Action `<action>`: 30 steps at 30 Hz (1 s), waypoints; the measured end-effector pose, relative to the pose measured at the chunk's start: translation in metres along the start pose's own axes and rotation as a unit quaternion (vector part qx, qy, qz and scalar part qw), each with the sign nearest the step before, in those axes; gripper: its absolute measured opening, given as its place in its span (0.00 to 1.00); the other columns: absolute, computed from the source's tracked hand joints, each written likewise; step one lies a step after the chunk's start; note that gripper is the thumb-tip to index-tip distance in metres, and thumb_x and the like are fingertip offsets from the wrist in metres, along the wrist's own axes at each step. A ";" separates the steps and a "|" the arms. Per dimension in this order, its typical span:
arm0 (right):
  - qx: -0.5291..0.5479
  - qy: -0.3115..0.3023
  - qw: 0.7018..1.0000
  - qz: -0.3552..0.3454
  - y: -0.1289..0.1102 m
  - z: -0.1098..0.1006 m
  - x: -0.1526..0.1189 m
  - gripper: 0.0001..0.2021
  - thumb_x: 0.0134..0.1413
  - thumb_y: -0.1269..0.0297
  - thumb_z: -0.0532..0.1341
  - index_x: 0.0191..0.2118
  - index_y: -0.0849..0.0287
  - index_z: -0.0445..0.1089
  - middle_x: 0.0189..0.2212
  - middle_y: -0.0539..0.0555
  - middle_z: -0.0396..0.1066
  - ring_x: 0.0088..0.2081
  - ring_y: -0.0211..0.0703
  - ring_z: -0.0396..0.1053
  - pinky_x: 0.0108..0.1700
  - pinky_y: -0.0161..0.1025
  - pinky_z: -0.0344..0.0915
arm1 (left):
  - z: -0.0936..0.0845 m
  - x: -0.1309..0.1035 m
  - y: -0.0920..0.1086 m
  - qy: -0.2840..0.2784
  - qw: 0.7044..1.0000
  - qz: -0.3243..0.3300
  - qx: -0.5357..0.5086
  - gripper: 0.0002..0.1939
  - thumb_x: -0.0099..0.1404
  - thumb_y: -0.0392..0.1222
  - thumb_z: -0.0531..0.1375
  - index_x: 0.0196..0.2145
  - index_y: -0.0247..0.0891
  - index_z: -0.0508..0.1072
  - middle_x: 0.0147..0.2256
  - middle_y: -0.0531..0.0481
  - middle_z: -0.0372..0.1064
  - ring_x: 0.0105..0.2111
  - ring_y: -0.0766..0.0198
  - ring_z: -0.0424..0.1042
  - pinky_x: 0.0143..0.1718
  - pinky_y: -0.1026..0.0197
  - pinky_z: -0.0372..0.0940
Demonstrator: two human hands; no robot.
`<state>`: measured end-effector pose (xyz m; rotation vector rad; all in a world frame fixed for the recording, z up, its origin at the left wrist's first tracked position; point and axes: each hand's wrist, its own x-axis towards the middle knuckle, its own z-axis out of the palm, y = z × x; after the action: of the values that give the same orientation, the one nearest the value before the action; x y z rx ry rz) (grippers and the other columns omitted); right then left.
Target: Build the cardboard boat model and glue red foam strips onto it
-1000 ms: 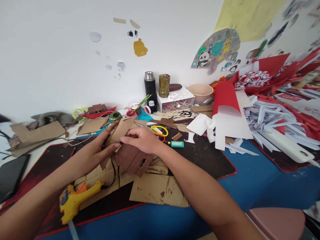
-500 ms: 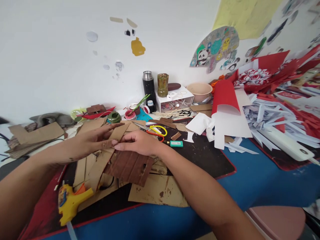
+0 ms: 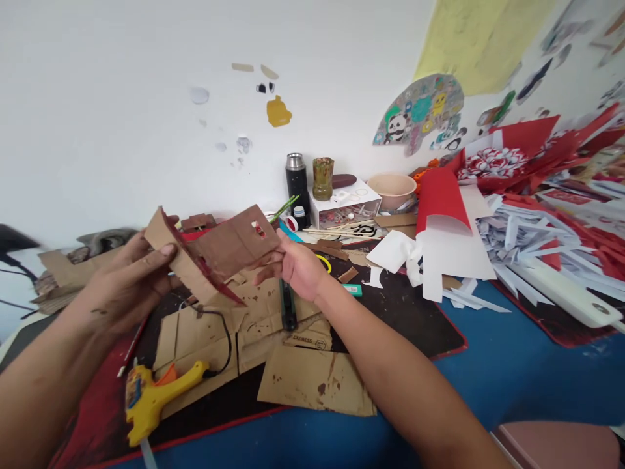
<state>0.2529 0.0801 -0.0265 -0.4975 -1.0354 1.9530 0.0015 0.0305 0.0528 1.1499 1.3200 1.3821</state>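
Left hand (image 3: pixel 139 273) and right hand (image 3: pixel 303 267) grip a brown cardboard piece (image 3: pixel 229 244) raised between their fingers, some hidden behind it; below the right fingers, a dark, partly covered tool (image 3: pixel 288 309) defies identification.

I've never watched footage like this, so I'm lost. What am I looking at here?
There is no machine: these are a person's bare hands, seen from a camera worn on the head, looking forward and down. The left hand grips the tan side of a cardboard piece; the right hand is at its brown end, its hold partly hidden. Below lie flat cardboard sheets and a yellow glue gun, on a dark mat. Farther back are a black flask and a pale bowl; to the right, a rolled red sheet and white paper strips.
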 end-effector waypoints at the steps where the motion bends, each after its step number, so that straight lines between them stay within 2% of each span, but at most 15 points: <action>1: -0.011 -0.010 1.000 -0.006 0.001 0.000 0.000 0.26 0.72 0.35 0.62 0.45 0.56 0.78 0.39 0.58 0.83 0.40 0.51 0.82 0.43 0.47 0.79 | 0.001 0.000 -0.003 0.010 1.000 -0.011 -0.017 0.43 0.41 0.57 0.85 0.55 0.50 0.84 0.61 0.46 0.82 0.56 0.42 0.82 0.38 0.54 0.86; 6: -0.065 0.007 0.997 -0.043 0.002 0.001 -0.001 0.29 0.64 0.32 0.68 0.45 0.58 0.76 0.38 0.56 0.82 0.30 0.44 0.80 0.42 0.44 0.77 | 0.014 -0.009 -0.015 0.030 0.997 -0.012 -0.065 0.39 0.39 0.53 0.87 0.48 0.46 0.82 0.54 0.45 0.84 0.53 0.47 0.81 0.41 0.54 0.85; 10: -0.162 0.044 0.982 -0.082 0.001 0.001 -0.003 0.28 0.56 0.32 0.73 0.39 0.56 0.75 0.34 0.50 0.76 0.27 0.39 0.73 0.36 0.40 0.69 | 0.027 -0.020 -0.023 0.029 0.996 0.000 -0.080 0.44 0.41 0.52 0.87 0.55 0.50 0.78 0.55 0.45 0.83 0.55 0.48 0.82 0.47 0.53 0.84; 14: -0.289 0.069 0.950 -0.096 0.001 0.000 -0.005 0.28 0.58 0.33 0.69 0.30 0.55 0.70 0.24 0.46 0.68 0.28 0.40 0.68 0.36 0.39 0.64 | 0.033 -0.026 -0.026 0.006 0.999 0.017 -0.051 0.44 0.43 0.53 0.86 0.57 0.50 0.78 0.57 0.44 0.82 0.60 0.43 0.80 0.56 0.45 0.82; 17: -0.312 0.077 0.941 -0.108 0.001 -0.003 -0.004 0.28 0.60 0.33 0.66 0.28 0.54 0.67 0.23 0.46 0.67 0.29 0.40 0.65 0.35 0.39 0.61 | 0.028 -0.026 -0.027 0.003 1.000 0.015 -0.006 0.39 0.44 0.58 0.84 0.52 0.49 0.79 0.54 0.44 0.83 0.56 0.42 0.81 0.58 0.39 0.81; 19: -0.318 0.076 0.937 -0.121 0.001 -0.004 -0.003 0.28 0.61 0.34 0.66 0.28 0.54 0.66 0.24 0.46 0.66 0.28 0.40 0.63 0.35 0.39 0.59 | 0.021 -0.026 -0.025 0.012 0.999 0.012 0.044 0.37 0.46 0.63 0.82 0.49 0.48 0.79 0.49 0.43 0.84 0.49 0.43 0.83 0.50 0.40 0.84; 22: -0.342 0.067 0.929 -0.127 0.001 -0.006 -0.002 0.29 0.61 0.32 0.65 0.26 0.54 0.65 0.23 0.46 0.64 0.28 0.40 0.62 0.35 0.40 0.58 | 0.008 -0.024 -0.017 0.006 0.989 0.013 0.147 0.39 0.48 0.67 0.79 0.52 0.47 0.79 0.50 0.41 0.84 0.43 0.44 0.83 0.35 0.48 0.83; 25: -0.368 0.057 0.921 -0.116 0.002 -0.006 -0.002 0.32 0.61 0.29 0.65 0.25 0.54 0.64 0.23 0.47 0.64 0.29 0.40 0.63 0.36 0.40 0.57 | -0.003 -0.021 -0.010 0.009 0.966 0.041 0.254 0.41 0.46 0.66 0.79 0.53 0.45 0.79 0.49 0.40 0.83 0.45 0.42 0.83 0.35 0.48 0.83; 27: -0.376 0.052 0.918 -0.115 0.002 -0.005 -0.002 0.33 0.61 0.27 0.64 0.25 0.54 0.63 0.23 0.47 0.64 0.29 0.41 0.62 0.35 0.40 0.57 | -0.009 -0.020 -0.009 0.016 0.956 0.080 0.280 0.47 0.44 0.64 0.80 0.59 0.47 0.77 0.50 0.40 0.81 0.47 0.41 0.83 0.37 0.47 0.84; 30: -0.380 0.038 0.915 -0.130 0.000 -0.004 -0.004 0.34 0.62 0.26 0.62 0.25 0.54 0.62 0.24 0.47 0.64 0.29 0.41 0.61 0.36 0.41 0.56 | -0.016 -0.019 -0.013 0.033 0.954 0.144 0.263 0.65 0.40 0.59 0.82 0.73 0.55 0.63 0.57 0.41 0.75 0.51 0.42 0.81 0.37 0.50 0.84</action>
<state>0.2574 0.0789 -0.0290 -0.7973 -1.7097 1.2333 -0.0106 0.0097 0.0388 1.7193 1.6790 1.3133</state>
